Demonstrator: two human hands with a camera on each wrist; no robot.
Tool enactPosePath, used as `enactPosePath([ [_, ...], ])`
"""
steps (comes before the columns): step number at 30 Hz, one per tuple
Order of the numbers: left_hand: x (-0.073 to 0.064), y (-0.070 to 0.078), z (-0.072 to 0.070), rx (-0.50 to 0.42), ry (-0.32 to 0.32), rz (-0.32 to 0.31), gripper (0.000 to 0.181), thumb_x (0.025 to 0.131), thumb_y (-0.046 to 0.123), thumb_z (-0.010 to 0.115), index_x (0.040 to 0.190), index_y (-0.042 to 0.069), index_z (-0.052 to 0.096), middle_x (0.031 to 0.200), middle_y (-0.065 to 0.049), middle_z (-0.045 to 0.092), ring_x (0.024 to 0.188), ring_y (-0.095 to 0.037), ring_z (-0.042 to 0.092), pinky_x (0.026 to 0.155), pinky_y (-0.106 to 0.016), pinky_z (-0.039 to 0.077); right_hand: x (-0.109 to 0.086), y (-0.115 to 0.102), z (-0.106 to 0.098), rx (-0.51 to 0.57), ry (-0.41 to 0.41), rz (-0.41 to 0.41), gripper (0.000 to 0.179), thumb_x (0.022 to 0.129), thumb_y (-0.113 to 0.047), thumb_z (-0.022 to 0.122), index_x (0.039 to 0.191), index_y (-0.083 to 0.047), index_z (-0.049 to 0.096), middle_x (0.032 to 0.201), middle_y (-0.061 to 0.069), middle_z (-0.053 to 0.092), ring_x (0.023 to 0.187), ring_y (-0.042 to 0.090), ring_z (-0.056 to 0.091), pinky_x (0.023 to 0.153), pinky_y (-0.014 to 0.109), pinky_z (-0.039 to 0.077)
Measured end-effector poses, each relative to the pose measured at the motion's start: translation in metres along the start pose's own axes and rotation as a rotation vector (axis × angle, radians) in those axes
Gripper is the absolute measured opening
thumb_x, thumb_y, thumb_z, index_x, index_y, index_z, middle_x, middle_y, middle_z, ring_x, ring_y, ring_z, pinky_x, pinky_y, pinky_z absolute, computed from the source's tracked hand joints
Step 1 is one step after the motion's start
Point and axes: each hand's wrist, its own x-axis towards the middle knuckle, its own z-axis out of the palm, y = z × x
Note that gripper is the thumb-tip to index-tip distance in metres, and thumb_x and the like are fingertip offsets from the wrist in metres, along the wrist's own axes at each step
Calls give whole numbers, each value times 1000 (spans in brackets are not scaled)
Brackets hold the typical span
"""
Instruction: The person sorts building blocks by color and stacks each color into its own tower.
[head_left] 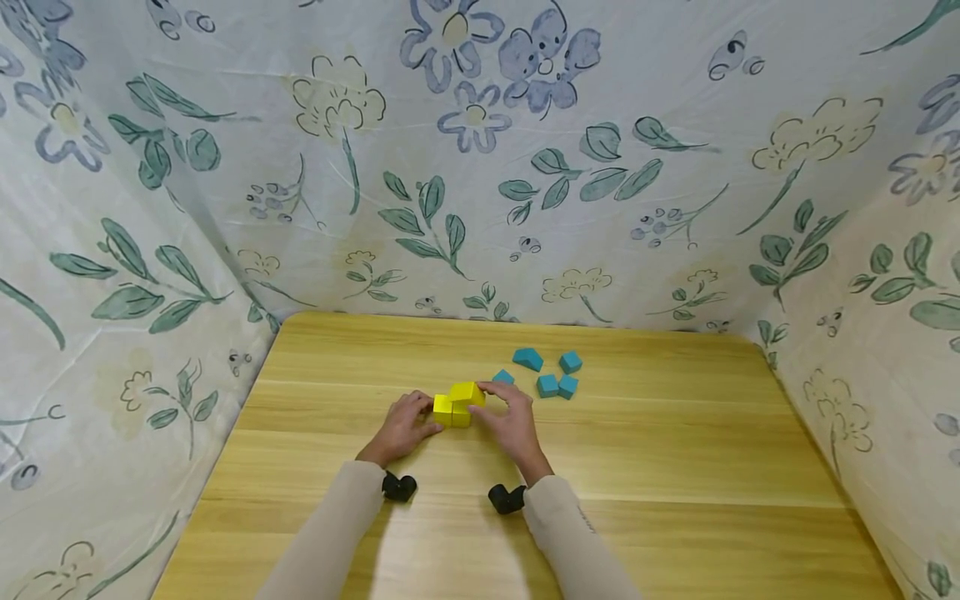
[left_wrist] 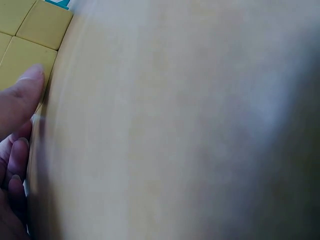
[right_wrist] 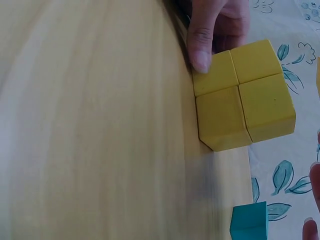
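Observation:
Several yellow cubes [right_wrist: 220, 117] stand together on the table, two wide and two high in the right wrist view. At their left side is my left hand [head_left: 403, 427], its thumb [left_wrist: 30, 82] pressed on the front face of a lower cube and its fingers curled beside and behind. My right hand [head_left: 513, 418] pinches another yellow block [head_left: 466, 392] between thumb and fingers, over the right part of the stack. Only a few right fingertips [right_wrist: 315, 182] and a sliver of that block show at the right wrist view's edge.
Behind and right of the stack lie several teal blocks: an angular one [head_left: 528, 358], a partly hidden one [head_left: 503, 377] close to my right hand, and cubes [head_left: 570, 362] farther right. Floral cloth [head_left: 480, 208] hangs around the wooden table [head_left: 675, 433]. Black wrist cameras [head_left: 507, 498] sit at both cuffs.

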Motion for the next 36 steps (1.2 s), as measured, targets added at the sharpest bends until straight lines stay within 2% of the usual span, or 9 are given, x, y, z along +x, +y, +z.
enactPosePath([
  [5, 0, -1, 0, -6, 0, 11, 36, 88, 21, 72, 118, 3, 62, 109, -4, 57, 104, -27, 49, 92, -47, 35, 3, -2, 7, -43, -38, -5, 36, 83, -20, 77, 117, -11, 70, 118, 4, 67, 112, 28, 57, 106, 55, 19],
  [13, 1, -2, 0, 7, 10, 31, 35, 87, 21, 72, 116, 3, 63, 108, -5, 57, 103, -26, 50, 90, -47, 36, 7, 0, 12, -106, -73, -83, 35, 83, -22, 77, 115, -10, 71, 114, 5, 69, 106, 27, 59, 95, 53, 25],
  [24, 0, -3, 1, 7, 5, 17, 35, 88, 23, 71, 116, 4, 63, 109, -4, 57, 103, -25, 50, 90, -47, 36, 9, 1, 15, -109, -131, -31, 36, 83, -22, 77, 117, -13, 70, 117, 3, 67, 109, 25, 58, 96, 49, 24],
  [36, 0, -2, 0, 5, 1, 18, 34, 88, 22, 71, 115, 3, 62, 109, -5, 57, 103, -26, 49, 91, -47, 35, 9, 4, 19, -112, -142, -21, 36, 83, -20, 77, 117, -14, 69, 118, 3, 67, 113, 26, 57, 101, 54, 21],
])
